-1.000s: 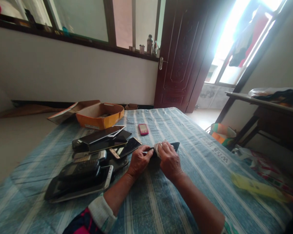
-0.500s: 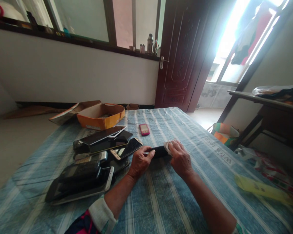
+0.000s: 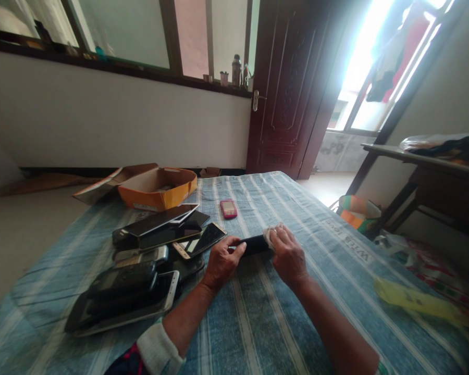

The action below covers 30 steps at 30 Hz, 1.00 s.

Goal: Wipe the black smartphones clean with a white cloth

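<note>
A dark phone (image 3: 255,245) is held above the blue striped cloth, seen at a low angle. My left hand (image 3: 223,262) pinches its left end between thumb and fingers. At its right end, my right hand (image 3: 288,255) presses a crumpled white tissue (image 3: 271,235) against it. Left of my hands lies a pile of old phones, among them a gold-framed smartphone (image 3: 200,240) and a white-edged smartphone (image 3: 171,291). Beyond my hands a small pink phone (image 3: 229,209) lies by itself on the cloth.
An open orange cardboard box (image 3: 160,195) stands at the far left of the cloth-covered surface (image 3: 312,307). Yellow plastic (image 3: 418,302) lies at the right edge. A dark red door (image 3: 283,104) and a side table (image 3: 414,156) are beyond.
The camera view has shifted slightly, so the pile and box sit a little further left. Both hands keep hold of the phone and tissue, with barely any movement.
</note>
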### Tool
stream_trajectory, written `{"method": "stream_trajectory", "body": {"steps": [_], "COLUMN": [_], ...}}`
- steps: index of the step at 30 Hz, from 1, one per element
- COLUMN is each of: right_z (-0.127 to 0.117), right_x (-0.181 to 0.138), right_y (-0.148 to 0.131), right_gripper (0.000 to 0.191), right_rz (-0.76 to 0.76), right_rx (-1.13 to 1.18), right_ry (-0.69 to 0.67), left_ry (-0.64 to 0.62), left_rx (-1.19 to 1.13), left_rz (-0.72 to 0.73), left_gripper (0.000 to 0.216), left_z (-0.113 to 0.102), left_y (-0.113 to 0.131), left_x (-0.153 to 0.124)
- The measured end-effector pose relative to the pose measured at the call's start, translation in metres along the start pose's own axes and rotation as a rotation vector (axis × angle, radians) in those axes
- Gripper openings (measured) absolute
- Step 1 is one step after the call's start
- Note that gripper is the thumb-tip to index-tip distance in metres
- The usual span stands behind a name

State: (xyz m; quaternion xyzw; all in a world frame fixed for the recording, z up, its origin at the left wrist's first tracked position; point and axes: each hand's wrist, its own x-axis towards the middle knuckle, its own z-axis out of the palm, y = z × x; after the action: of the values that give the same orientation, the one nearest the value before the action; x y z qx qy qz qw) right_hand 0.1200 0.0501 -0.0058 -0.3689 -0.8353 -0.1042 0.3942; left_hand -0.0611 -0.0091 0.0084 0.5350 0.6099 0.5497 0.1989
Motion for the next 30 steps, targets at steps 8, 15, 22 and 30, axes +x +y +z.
{"method": "stream_trajectory", "body": {"steps": [8, 15, 22, 30], "right_z": [0.007, 0.006, 0.009, 0.009], "right_x": [0.002, 0.001, -0.001, -0.001], "right_y": [-0.025, -0.023, -0.022, -0.021], "right_gripper": [0.044, 0.041, 0.043, 0.042], "right_rz": [-0.036, -0.042, -0.051, -0.055], "right_rx": [0.098, 0.109, 0.131, 0.141], "right_ry": [-0.019, 0.006, 0.011, 0.033], "left_ry": [-0.013, -0.025, -0.042, -0.094], "left_rx": [0.001, 0.038, 0.097, 0.082], "left_rz": [0.010, 0.025, 0.032, 0.016], "left_gripper": [0.022, 0.024, 0.025, 0.030], "left_z": [0.000, -0.001, -0.003, -0.003], "left_y": [-0.002, -0.002, -0.006, -0.013], "left_x": [0.000, -0.001, -0.001, 0.001]}}
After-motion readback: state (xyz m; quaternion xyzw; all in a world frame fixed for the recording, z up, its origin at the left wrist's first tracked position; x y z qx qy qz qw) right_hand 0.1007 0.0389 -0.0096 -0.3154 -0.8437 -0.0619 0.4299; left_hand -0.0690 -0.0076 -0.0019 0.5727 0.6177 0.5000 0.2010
